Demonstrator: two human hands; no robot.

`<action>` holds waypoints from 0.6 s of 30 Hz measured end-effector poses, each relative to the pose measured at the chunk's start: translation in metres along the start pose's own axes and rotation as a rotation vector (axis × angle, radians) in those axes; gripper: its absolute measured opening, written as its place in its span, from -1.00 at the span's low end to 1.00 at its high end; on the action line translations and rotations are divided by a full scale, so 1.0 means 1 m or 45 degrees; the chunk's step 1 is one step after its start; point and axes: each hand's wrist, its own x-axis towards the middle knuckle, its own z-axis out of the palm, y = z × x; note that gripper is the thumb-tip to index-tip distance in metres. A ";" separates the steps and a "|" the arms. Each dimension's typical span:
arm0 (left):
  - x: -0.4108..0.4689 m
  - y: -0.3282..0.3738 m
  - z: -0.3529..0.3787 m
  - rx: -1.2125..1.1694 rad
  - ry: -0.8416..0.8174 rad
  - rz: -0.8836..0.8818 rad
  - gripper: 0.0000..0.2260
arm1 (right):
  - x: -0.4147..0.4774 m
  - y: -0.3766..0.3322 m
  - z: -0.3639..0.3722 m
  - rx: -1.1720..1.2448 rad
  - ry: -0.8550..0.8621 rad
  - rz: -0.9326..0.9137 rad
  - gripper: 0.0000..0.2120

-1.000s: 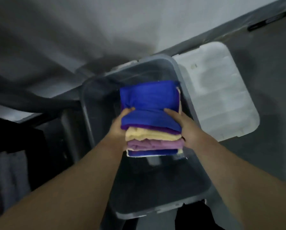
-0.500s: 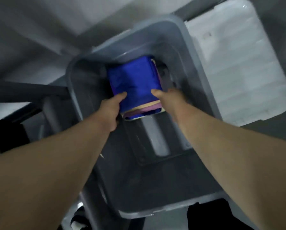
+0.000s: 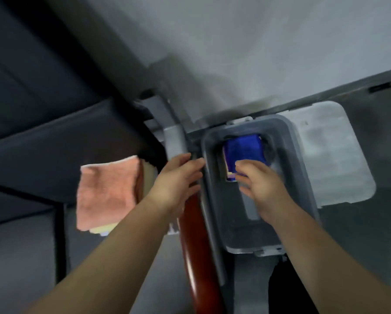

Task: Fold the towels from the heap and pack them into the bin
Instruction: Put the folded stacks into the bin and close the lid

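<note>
Over the grey bin (image 3: 239, 234), the right hand (image 3: 258, 186) hangs palm down with its fingers loosely bent. It holds nothing. Its fingertips are in front of the near edge of the stack of folded towels (image 3: 244, 148), and the blur hides whether they touch it. The right arm comes in from the bottom right corner and crosses the near end of the bin.

The left hand (image 3: 176, 177) is just beside the bin's left rim. Its fingers are straight and a bit spread, and they hold nothing. The fingertips reach as far as the rim and a grey post (image 3: 175, 141), but I cannot tell if they touch. The left arm comes up from the bottom left.

The stack sits down inside the bin at its far end, with a dark blue towel on top and thin pale and purple edges showing under it.

Under the left wrist runs a red-brown pole (image 3: 201, 257). Further left, a pink towel (image 3: 108, 191) lies flat with a pale yellow towel (image 3: 101, 230) peeking out beneath it. A white lid (image 3: 335, 159) lies just beside the bin on its right
</note>
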 end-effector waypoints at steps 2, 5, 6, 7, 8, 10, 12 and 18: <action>-0.025 0.017 -0.050 0.000 0.039 0.076 -0.44 | -0.022 -0.009 0.044 -0.046 -0.055 -0.063 -0.91; -0.042 0.027 -0.126 0.124 0.170 0.194 -0.52 | -0.042 -0.012 0.121 -0.172 -0.153 -0.170 -0.86; -0.041 0.026 -0.152 0.192 0.256 0.234 -0.57 | -0.043 -0.009 0.150 -0.239 -0.192 -0.192 -0.81; -0.037 0.025 -0.168 0.297 0.363 0.279 -0.62 | -0.043 -0.008 0.167 -0.303 -0.221 -0.201 -0.77; -0.030 0.022 -0.189 0.402 0.494 0.320 -0.66 | -0.042 -0.005 0.189 -0.368 -0.244 -0.201 -0.74; -0.007 0.010 -0.231 0.596 0.692 0.340 -0.64 | -0.029 0.007 0.230 -0.481 -0.215 -0.153 -0.64; 0.030 -0.014 -0.274 0.637 0.724 0.186 -0.52 | -0.006 0.034 0.256 -0.539 -0.103 0.040 -0.18; 0.087 -0.096 -0.316 -0.057 -0.142 -0.501 -0.22 | 0.056 0.131 0.237 -0.416 0.013 0.482 0.37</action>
